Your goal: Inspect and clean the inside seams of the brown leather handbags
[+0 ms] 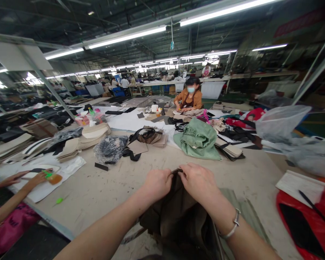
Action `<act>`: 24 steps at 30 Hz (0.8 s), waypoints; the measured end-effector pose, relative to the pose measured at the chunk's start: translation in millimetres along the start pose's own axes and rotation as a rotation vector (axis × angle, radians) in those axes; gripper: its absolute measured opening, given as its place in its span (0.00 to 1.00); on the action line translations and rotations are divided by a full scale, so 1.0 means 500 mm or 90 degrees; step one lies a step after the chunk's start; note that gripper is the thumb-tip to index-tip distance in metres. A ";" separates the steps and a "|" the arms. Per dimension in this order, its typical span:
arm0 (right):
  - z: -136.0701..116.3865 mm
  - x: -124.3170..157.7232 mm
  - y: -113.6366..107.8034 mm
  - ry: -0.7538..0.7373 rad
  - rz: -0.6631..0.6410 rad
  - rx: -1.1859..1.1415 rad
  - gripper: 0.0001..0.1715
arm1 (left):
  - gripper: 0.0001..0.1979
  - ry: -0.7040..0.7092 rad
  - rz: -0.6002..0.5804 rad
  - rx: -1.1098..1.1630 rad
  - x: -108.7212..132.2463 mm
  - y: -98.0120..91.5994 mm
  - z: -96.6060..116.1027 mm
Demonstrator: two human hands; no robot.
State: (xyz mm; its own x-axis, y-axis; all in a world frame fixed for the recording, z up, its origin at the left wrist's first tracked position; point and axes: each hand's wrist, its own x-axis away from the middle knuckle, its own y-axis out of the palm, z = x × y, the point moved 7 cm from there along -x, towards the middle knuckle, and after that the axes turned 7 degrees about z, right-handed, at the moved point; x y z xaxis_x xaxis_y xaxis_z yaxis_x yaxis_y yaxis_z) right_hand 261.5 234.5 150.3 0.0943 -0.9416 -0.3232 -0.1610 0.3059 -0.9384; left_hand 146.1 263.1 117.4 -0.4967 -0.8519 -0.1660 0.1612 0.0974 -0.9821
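Note:
Dark brown fabric (178,209) hangs from both my hands over the near side of the table, and its lower part drops out of the picture. My left hand (158,183) pinches its upper edge from the left. Close beside it, my right hand (197,180) grips the same edge, with a bracelet (235,224) around that wrist. A short stretch of folded edge shows between the two hands. What the fabric piece is, I cannot make out. Under my right forearm lies greenish-grey material (249,209).
A green cloth bundle (196,139) and a plastic-wrapped black bundle (110,148) lie farther back on the table (111,191). At the left, a co-worker's hands hold a glue bottle (54,177). A phone (300,229) rests on red material at the right. Another person sits across.

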 end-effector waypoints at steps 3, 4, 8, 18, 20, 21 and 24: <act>0.003 -0.005 0.001 0.012 0.000 0.003 0.10 | 0.17 -0.004 -0.005 0.003 0.000 0.002 -0.001; 0.004 -0.006 0.001 0.013 0.002 0.003 0.10 | 0.18 -0.006 -0.008 0.004 0.000 0.002 0.000; 0.005 -0.009 0.003 0.003 0.004 -0.001 0.11 | 0.18 -0.016 -0.027 0.009 -0.003 -0.001 0.005; 0.001 -0.015 0.008 -0.009 0.025 0.018 0.11 | 0.18 0.019 -0.046 0.093 0.004 -0.006 0.014; -0.001 -0.017 0.010 -0.008 0.022 0.018 0.12 | 0.18 0.026 -0.054 0.087 -0.003 -0.008 0.011; -0.001 -0.018 0.012 -0.006 0.020 0.017 0.12 | 0.18 0.028 -0.057 0.078 -0.009 -0.009 0.008; 0.002 -0.023 0.013 0.003 0.013 -0.005 0.13 | 0.18 0.032 -0.049 0.038 -0.029 -0.011 0.002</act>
State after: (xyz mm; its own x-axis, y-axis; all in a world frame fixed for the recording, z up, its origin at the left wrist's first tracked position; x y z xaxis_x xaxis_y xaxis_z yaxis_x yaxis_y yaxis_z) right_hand 260.5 247.4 147.7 0.0863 -0.9359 -0.3415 -0.1701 0.3239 -0.9307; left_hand 153.6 274.5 125.2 -0.5512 -0.8288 -0.0958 0.1706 0.0004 -0.9853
